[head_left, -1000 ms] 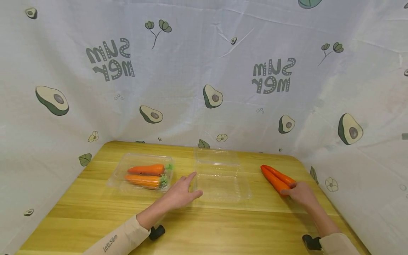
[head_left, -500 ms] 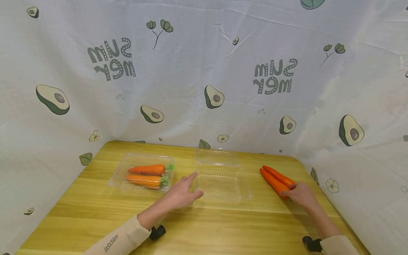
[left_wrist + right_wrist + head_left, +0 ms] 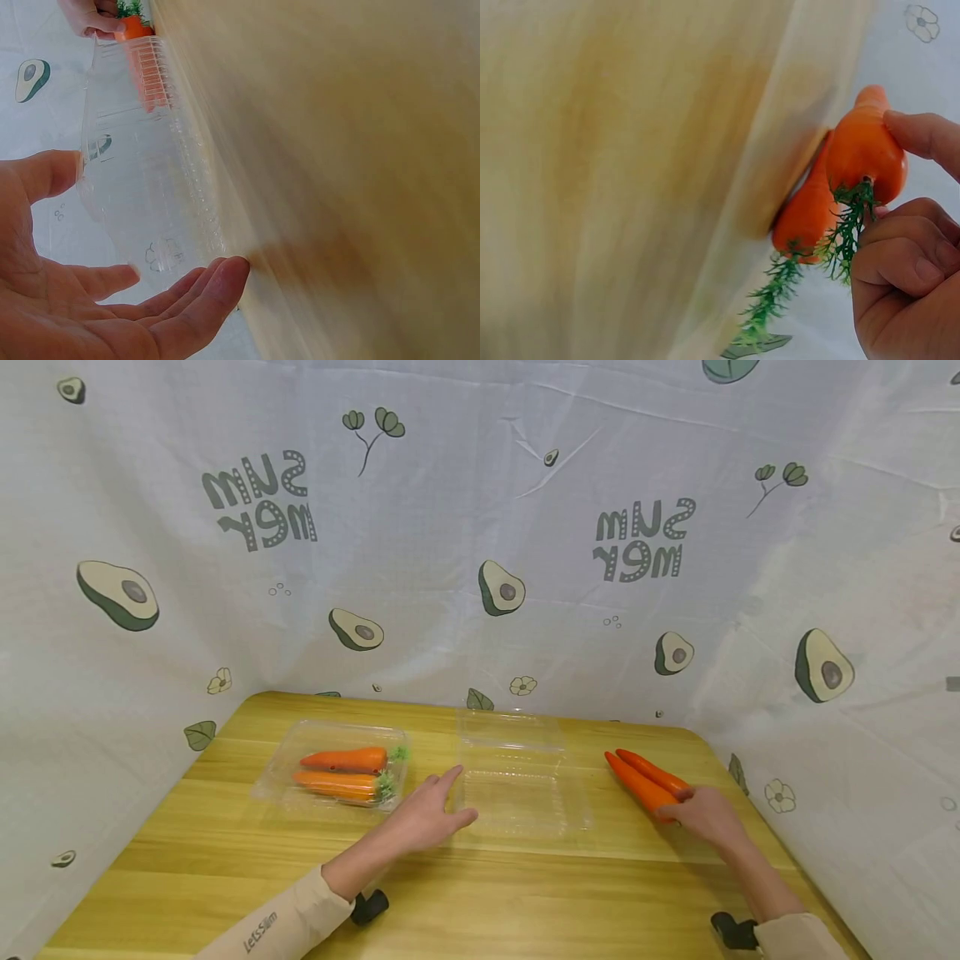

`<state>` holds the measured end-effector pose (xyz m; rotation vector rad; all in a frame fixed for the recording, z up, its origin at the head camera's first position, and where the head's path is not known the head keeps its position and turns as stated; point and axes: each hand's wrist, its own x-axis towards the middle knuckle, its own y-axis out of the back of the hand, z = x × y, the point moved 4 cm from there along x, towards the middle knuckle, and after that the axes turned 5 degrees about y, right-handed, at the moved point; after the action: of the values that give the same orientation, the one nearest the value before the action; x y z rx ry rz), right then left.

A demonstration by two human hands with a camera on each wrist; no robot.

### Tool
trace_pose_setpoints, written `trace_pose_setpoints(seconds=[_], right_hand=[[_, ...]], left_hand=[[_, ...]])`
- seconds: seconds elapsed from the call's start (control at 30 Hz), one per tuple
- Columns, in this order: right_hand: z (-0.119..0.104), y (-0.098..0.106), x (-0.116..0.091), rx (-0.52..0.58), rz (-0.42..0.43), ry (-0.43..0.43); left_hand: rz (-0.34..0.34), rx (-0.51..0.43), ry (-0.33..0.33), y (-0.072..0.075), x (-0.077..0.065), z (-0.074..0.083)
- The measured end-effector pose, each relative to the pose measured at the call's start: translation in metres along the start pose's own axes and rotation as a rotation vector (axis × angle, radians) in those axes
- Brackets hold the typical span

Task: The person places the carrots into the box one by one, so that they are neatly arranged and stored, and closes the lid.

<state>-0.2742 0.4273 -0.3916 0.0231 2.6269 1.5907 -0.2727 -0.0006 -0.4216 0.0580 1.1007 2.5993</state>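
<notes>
Right hand (image 3: pixel 705 817) hiding most of the leafy tops (image 3: pixel 767 296) of two loose carrots (image 3: pixel 643 783) in the head view.
Both sleeves (image 3: pixel 273 918) run off its bottom edge; the left wrist view crops the left hand (image 3: pixel 423 820), and the wooden tabletop (image 3: pixel 360 150) blurs in both wrist views.

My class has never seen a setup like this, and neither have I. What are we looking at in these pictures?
There is no machine: a person works with two bare hands. The wide picture comes from a camera worn on the head; the two close ones come from a camera on each wrist, so the table looks tipped there. On it you can see a clear container with packed carrots inside, an open clear box, and two loose carrots. The right hand pinches one of the loose pair, with the other beside it. The left hand, fingers spread, holds nothing; whether it touches the open box is hard to tell.
</notes>
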Motion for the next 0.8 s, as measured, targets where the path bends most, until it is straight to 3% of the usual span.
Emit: trace_pose_setpoints(seconds=[0.8], right_hand=[[-0.037,0.016,0.003,-0.008,0.009,0.088]], left_hand=[[0.008,0.014,-0.004,0.002,-0.001,0.003]])
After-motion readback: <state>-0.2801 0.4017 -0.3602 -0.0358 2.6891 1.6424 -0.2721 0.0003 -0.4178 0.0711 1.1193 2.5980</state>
